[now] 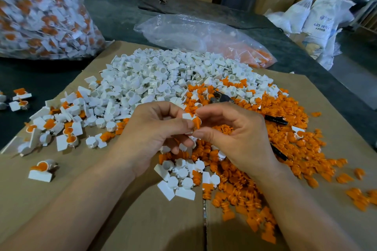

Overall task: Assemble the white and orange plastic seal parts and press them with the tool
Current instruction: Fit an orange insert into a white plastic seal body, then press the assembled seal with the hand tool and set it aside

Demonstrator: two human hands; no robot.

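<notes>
My left hand [155,134] grips a white seal part [187,116] above the cardboard. My right hand [236,134] pinches an orange insert [196,123] that sits against that white part. Behind the hands lies a big heap of white seal parts [155,79], and an orange heap [275,128] spreads to the right. The pressing tool [221,98] lies on the piles behind my right hand; its black handles [276,119] stick out from under my hand. Several assembled white-and-orange seals [69,134] lie at the left.
A flattened cardboard sheet [142,220] covers the dark table. A full clear bag of assembled seals [40,12] stands at the back left. A nearly flat clear bag [200,36] lies behind the heaps. Cardboard boxes and white sacks [318,18] stand beyond the table.
</notes>
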